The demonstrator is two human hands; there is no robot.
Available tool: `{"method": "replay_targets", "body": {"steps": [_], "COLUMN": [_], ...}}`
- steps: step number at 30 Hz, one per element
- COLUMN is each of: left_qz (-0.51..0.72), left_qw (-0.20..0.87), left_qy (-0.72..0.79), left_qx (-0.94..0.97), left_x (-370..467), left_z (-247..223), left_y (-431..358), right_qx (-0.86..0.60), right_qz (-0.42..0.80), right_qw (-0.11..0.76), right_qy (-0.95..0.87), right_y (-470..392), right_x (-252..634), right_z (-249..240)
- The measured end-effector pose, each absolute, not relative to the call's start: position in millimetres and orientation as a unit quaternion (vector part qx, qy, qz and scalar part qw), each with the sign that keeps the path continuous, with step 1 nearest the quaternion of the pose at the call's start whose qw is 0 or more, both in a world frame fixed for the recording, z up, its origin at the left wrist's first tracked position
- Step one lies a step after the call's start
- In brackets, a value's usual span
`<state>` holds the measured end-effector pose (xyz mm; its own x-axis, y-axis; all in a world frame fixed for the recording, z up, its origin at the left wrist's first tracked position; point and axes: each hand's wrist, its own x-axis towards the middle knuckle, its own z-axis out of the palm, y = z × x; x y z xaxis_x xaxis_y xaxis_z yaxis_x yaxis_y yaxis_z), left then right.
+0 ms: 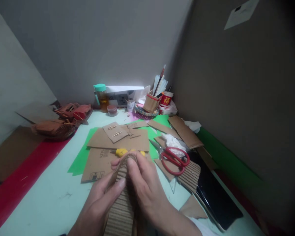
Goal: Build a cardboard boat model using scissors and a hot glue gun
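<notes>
Brown craft models (55, 129) sit along the left side of the desk (51, 190). The person's left hand (100, 200) is clamped on a ridged corrugated cardboard strip (120, 205), held low over the near edge; the right hand (146, 186) pinches its curved upper end. Farther right lie red-handled scissors (163, 150), then a corrugated scrap (190, 175).

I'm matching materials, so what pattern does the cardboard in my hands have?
The held cardboard has brown corrugated stripes running across it, best seen in the head view.
</notes>
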<state>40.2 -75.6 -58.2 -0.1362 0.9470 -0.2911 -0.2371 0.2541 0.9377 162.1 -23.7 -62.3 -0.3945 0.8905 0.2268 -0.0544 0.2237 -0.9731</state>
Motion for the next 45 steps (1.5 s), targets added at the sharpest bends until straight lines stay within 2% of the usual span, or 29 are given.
{"method": "replay_targets", "body": {"steps": [14,22,26,30,36,40,42,45], "left_qz": [0.516,0.532,0.542,0.568,0.584,0.596,0.609,0.625], "left_qw": [0.565,0.569,0.589,0.562,0.572,0.572,0.562,0.557], "left_qy": [0.546,0.531,0.524,0.546,0.534,0.515,0.507,0.492], "left_qx": [0.341,0.334,0.29,0.251,0.215,0.229,0.236,0.24], "left_x": [38,38,35,31,23,12,5,-5], "left_z": [-64,-63,-63,-61,-54,-55,-55,-53], "left_y": [-73,-73,-73,-70,-64,-59,-56,-54], "right_qx": [-0.353,-0.337,-0.374,-0.391,-0.322,-0.368,-0.382,-0.379], "right_qz": [0.509,0.545,0.558,0.561,0.563,0.477,0.438,0.433], "right_qw": [0.432,0.438,0.384,0.344,0.434,0.53,0.541,0.513], "right_qy": [-0.656,-0.631,-0.633,-0.643,-0.625,-0.597,-0.607,-0.637], "right_y": [-19,-17,-18,-21,-21,-13,-9,-6], "right_x": [162,162,164,161,162,172,176,177], "right_z": [-63,-64,-60,-61,-66,-61,-60,-62]}}
